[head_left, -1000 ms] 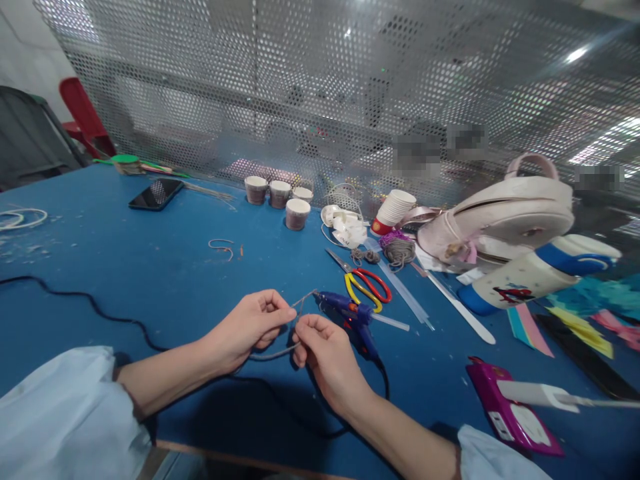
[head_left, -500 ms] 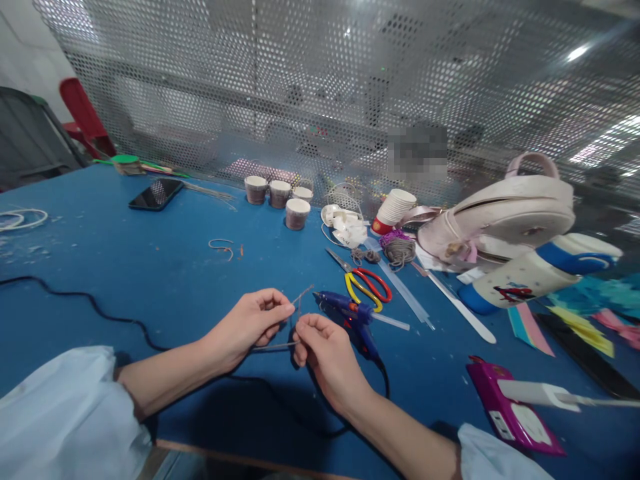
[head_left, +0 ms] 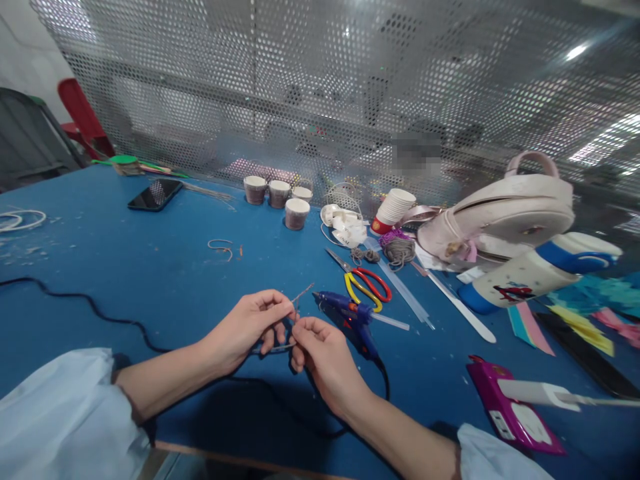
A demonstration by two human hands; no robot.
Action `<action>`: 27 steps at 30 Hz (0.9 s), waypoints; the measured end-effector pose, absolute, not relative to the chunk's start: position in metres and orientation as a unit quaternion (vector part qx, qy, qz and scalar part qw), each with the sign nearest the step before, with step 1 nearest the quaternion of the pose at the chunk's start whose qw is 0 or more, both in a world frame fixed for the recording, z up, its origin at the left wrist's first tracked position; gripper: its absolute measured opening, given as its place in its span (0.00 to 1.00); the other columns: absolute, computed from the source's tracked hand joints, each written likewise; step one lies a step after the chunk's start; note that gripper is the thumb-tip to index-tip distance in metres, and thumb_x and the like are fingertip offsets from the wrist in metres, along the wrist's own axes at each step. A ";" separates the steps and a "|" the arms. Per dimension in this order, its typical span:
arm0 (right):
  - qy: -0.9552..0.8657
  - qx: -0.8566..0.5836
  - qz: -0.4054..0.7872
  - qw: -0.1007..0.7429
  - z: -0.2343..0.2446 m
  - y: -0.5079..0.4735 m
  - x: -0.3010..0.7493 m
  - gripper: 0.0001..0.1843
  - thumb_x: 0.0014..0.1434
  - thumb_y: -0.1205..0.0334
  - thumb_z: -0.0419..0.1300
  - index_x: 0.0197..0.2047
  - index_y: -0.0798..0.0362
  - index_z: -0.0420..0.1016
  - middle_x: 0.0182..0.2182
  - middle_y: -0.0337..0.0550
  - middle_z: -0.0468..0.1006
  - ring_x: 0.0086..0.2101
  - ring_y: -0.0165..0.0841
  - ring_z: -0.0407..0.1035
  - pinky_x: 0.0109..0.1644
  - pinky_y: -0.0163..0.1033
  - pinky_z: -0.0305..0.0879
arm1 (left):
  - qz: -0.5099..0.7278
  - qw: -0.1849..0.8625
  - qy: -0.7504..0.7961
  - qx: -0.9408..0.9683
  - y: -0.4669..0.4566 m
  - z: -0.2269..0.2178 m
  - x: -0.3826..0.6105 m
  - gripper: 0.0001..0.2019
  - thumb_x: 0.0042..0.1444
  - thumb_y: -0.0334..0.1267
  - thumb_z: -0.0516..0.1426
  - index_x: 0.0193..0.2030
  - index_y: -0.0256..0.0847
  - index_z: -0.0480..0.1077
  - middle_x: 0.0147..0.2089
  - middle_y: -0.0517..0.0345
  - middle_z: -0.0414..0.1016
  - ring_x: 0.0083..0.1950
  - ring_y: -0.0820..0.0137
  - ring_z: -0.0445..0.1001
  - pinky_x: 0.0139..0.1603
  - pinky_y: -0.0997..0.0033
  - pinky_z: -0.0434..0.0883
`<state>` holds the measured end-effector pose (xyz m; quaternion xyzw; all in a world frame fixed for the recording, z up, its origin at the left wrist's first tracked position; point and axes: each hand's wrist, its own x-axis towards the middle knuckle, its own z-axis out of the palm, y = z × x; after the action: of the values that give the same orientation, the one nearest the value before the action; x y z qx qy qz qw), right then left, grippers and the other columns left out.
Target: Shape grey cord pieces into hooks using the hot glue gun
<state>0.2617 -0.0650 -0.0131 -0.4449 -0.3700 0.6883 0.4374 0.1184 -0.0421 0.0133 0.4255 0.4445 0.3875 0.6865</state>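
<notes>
My left hand (head_left: 263,321) pinches a thin, twisted brownish wire (head_left: 304,291) between thumb and forefinger; one end pokes out up and to the right. Close beside it, my right hand (head_left: 320,347) is closed on the same thin strand, its fingertips nearly touching the left ones. A greyish length of it runs back under the left palm. Whether it is wire or yarn-wrapped wire is too fine to tell. Just right of my hands lies a blue glue gun (head_left: 345,310) with a clear glue stick in its back. Behind it rest scissors (head_left: 367,287) with red and yellow handles.
Small filled cups (head_left: 297,215), stacked paper cups (head_left: 393,212), grey yarn (head_left: 399,251) and a pale bag (head_left: 495,213) line the back. A bottle (head_left: 530,277) and magenta power strip (head_left: 517,407) are right. A phone (head_left: 155,194) lies left; a black cord (head_left: 90,303) crosses the table.
My right hand has shifted slightly left, closer to the left hand. The left hand's lower fingers have moved toward the strand below. The table items stay put.
</notes>
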 end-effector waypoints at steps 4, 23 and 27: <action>-0.370 -0.439 0.692 0.437 -0.014 -0.065 0.261 0.12 0.50 0.56 0.64 0.27 0.55 0.68 0.15 0.32 0.67 0.15 0.22 0.58 0.20 0.30 0.57 | 0.399 0.727 0.405 0.385 -0.042 0.015 0.119 0.11 0.52 0.43 0.59 0.30 0.35 0.68 0.24 0.56 0.75 0.18 0.78 0.68 0.14 0.83 0.62; -0.481 -0.503 0.576 0.429 0.004 -0.072 0.292 0.14 0.53 0.53 0.61 0.37 0.54 0.68 0.16 0.29 0.65 0.15 0.22 0.58 0.18 0.30 0.59 | 0.404 0.700 0.439 0.393 -0.043 0.014 0.124 0.10 0.45 0.40 0.64 0.26 0.36 0.70 0.27 0.60 0.73 0.34 0.73 0.75 0.41 0.75 0.69; -0.378 -0.462 0.652 0.468 0.005 -0.069 0.275 0.16 0.48 0.54 0.66 0.34 0.54 0.68 0.20 0.30 0.66 0.15 0.20 0.53 0.15 0.29 0.56 | 0.385 0.615 0.466 0.507 -0.048 0.016 0.127 0.11 0.49 0.43 0.60 0.27 0.37 0.71 0.26 0.60 0.73 0.32 0.72 0.72 0.36 0.75 0.67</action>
<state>0.2748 -0.0689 0.0045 -0.4619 -0.3779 0.6521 0.4675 0.1267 -0.0476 0.0155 0.5065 0.4662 0.3848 0.6148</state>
